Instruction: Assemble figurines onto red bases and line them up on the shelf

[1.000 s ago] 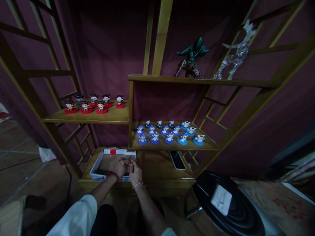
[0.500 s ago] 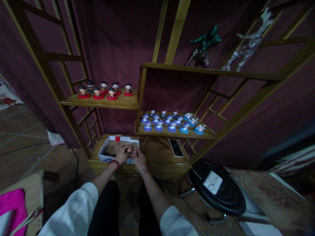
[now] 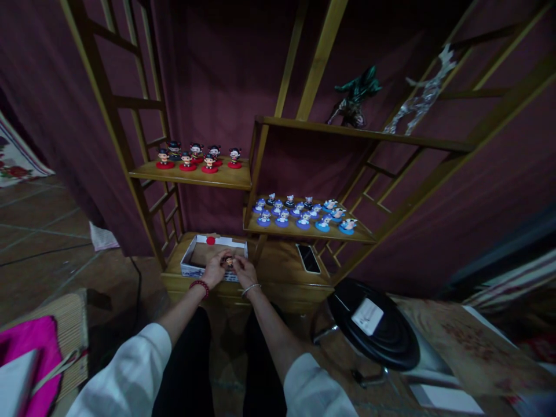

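Note:
Over the front of a shallow box (image 3: 191,270), both my hands meet around a small dark-haired figurine (image 3: 229,262). My left hand (image 3: 214,271) is closed on its left side, a red bead bracelet at the wrist. My right hand (image 3: 245,272) grips it from the right and wears a pale bracelet. The fingers partly cover the figurine's body and base. Inside the box lies brown cardboard, and a round red base (image 3: 211,240) rests at its back edge.
Red-based figurines (image 3: 209,163) stand on the upper left shelf; several purple- and blue-based figurines (image 3: 282,218) fill the middle shelf. A phone (image 3: 308,258) lies right of the box. Above are a green statue (image 3: 358,95) and a clear deer statue (image 3: 421,98). A black stool (image 3: 391,341) stands right.
The view has shifted a little. My right fingers have come in closer, and both hands now surround the figurine, whose face shows more plainly between them.

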`<state>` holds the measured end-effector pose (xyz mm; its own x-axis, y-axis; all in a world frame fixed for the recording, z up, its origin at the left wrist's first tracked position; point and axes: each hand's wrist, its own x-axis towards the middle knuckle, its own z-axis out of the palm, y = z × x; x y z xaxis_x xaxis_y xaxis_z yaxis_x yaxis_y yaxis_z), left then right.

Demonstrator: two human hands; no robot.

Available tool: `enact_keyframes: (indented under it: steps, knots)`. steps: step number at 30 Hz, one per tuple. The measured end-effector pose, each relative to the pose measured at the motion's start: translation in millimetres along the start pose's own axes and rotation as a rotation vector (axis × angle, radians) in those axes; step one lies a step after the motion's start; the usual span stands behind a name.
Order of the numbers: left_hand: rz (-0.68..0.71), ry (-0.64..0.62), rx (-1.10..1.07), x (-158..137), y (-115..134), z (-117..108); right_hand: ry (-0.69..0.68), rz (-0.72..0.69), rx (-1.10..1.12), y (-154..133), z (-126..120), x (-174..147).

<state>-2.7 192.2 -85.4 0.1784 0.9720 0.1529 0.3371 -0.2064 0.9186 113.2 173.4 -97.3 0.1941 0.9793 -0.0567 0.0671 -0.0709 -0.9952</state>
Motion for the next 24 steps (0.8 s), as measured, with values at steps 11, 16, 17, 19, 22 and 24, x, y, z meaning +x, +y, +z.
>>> enact_keyframes:
  steps: [11,16,17,19,22,24]
  knots:
    - [-0.037,0.017,-0.170,-16,15,-12,-0.056,-0.042,0.118,-23,0,-17]
    - [-0.049,0.074,-0.222,-23,16,-15,-0.081,-0.071,0.149,-30,1,-22]
    - [-0.052,0.091,-0.231,-24,16,-15,-0.090,-0.075,0.160,-31,1,-23]
    - [-0.055,0.115,-0.247,-26,16,-15,-0.108,-0.084,0.190,-33,2,-25]
    - [-0.056,0.132,-0.265,-29,15,-15,-0.128,-0.093,0.253,-36,2,-28]
    - [-0.059,0.143,-0.270,-30,16,-16,-0.140,-0.095,0.285,-37,3,-29]
